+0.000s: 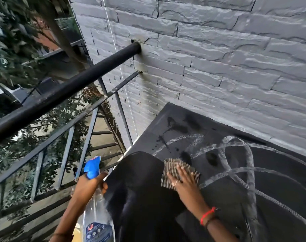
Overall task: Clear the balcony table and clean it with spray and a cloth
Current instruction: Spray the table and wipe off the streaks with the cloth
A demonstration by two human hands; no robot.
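Two hands are at work on the wiping step: the right hand (182, 180) presses flat, fingers spread, on a striped cloth (175, 169) lying on the dark desk (253, 189), while the left hand (89, 186) is wrapped around the neck of a spray bottle (96, 206) held off the desk's left edge. Pale swirl marks and wet blotches cover the desk, so the next move likely calls for broad, firm strokes toward the far corner.

The right hand (185, 182) is pressing a striped cloth (175, 169) flat on the dark table (271, 189) — its top showing pale wipe streaks and wet spots — while the left hand (89, 186) is gripping a clear spray bottle (96, 215) with a blue trigger head beside the black railing (65, 89).
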